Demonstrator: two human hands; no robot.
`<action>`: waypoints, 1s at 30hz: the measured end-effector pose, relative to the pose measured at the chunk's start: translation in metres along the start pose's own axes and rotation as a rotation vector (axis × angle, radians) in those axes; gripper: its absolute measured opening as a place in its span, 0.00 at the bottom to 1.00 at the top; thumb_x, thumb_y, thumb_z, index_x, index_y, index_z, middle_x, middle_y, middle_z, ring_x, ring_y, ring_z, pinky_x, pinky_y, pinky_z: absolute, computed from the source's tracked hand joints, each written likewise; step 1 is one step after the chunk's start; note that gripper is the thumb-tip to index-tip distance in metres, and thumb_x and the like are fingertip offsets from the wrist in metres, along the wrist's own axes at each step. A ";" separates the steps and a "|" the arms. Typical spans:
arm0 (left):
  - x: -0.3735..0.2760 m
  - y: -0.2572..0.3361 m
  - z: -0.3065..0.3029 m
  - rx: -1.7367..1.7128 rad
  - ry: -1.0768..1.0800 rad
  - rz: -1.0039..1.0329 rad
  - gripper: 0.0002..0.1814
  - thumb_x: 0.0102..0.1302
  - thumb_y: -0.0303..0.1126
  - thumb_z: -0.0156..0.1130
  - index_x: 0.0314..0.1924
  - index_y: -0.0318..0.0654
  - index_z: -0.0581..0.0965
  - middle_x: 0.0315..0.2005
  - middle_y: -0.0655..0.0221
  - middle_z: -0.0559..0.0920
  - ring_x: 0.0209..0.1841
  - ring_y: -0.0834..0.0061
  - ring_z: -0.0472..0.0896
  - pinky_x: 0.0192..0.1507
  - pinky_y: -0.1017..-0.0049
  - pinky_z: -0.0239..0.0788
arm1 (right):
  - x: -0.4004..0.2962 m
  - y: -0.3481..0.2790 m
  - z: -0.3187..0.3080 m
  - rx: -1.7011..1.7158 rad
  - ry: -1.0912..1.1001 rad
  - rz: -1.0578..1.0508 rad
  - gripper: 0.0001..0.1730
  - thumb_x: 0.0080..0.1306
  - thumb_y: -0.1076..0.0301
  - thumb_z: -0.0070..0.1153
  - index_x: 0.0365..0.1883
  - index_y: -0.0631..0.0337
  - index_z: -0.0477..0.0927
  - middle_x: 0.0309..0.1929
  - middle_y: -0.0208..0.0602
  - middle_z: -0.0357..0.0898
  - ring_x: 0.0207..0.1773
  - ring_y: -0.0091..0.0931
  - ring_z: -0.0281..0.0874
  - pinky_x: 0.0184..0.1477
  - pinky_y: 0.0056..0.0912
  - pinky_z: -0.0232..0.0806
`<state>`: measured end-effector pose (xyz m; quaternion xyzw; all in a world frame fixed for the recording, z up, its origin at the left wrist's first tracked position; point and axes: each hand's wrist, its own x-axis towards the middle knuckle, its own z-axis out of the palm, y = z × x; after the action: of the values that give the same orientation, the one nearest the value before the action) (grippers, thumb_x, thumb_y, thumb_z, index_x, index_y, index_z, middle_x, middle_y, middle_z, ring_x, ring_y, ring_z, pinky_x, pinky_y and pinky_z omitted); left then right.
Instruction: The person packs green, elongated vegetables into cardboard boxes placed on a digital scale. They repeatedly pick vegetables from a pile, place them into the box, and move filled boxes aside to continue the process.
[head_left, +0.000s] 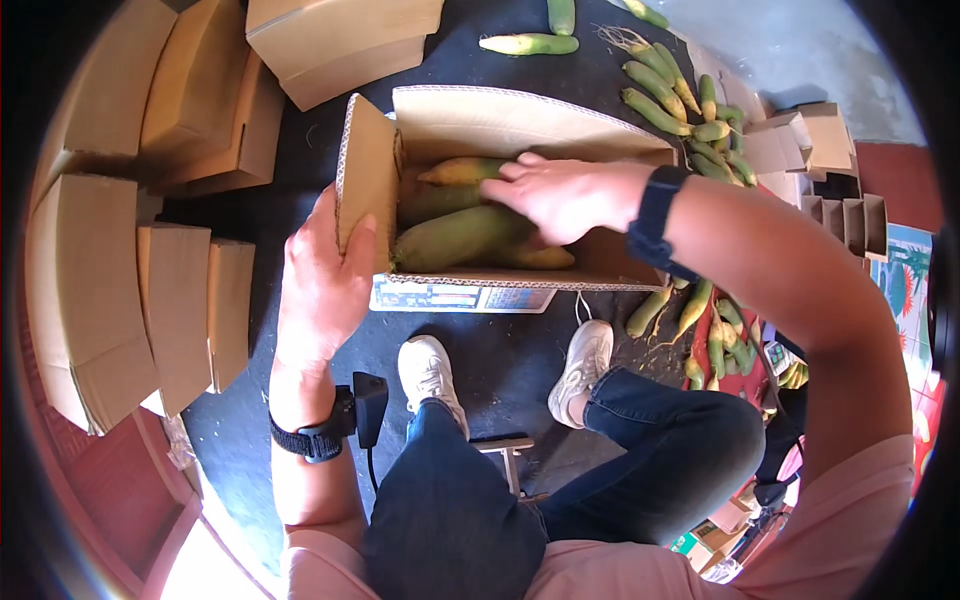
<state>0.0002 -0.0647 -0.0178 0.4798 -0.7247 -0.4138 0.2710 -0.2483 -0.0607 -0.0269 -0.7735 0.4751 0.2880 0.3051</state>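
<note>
An open cardboard box (525, 112) rests on a digital weighing scale (457, 295), whose front panel shows below the box's near wall. Inside the box lie several green radishes (457, 236), some with yellowish ends. My left hand (326, 266) grips the raised left end flap of the box, thumb on the inner face and fingers behind. My right hand (559, 195) reaches into the box over the radishes, palm down; its fingers touch them, and the fingertips are partly blurred. Whether it grasps one cannot be told.
Cardboard boxes (97, 285) stand in rows at the left, with another (345, 45) beyond. Loose green radishes (656, 82) lie on the dark floor at the upper right and right (705, 307). Two white shoes (427, 371) and a small stand (510, 457) are below the scale.
</note>
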 end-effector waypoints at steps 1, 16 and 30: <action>0.001 0.001 0.001 -0.007 -0.009 -0.017 0.15 0.63 0.26 0.51 0.50 0.29 0.72 0.34 0.48 0.81 0.40 0.55 0.80 0.43 0.70 0.70 | 0.003 -0.002 0.007 -0.033 0.105 -0.043 0.39 0.50 0.63 0.67 0.58 0.61 0.64 0.53 0.45 0.69 0.60 0.40 0.65 0.59 0.40 0.63; 0.002 0.001 0.000 0.065 0.007 0.081 0.15 0.62 0.22 0.50 0.49 0.26 0.71 0.29 0.44 0.79 0.35 0.49 0.81 0.35 0.68 0.71 | 0.018 -0.029 -0.010 -0.217 0.017 0.059 0.26 0.50 0.67 0.64 0.48 0.63 0.73 0.39 0.44 0.81 0.45 0.39 0.79 0.46 0.39 0.73; -0.007 0.007 0.010 0.163 0.037 0.059 0.17 0.66 0.29 0.50 0.51 0.25 0.71 0.34 0.46 0.80 0.38 0.58 0.82 0.38 0.67 0.72 | -0.041 -0.014 -0.021 -0.033 0.360 -0.014 0.19 0.64 0.63 0.54 0.49 0.65 0.72 0.40 0.47 0.80 0.42 0.39 0.79 0.44 0.36 0.71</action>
<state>-0.0079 -0.0534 -0.0164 0.4864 -0.7646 -0.3363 0.2563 -0.2484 -0.0481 0.0194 -0.8207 0.5120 0.1502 0.2043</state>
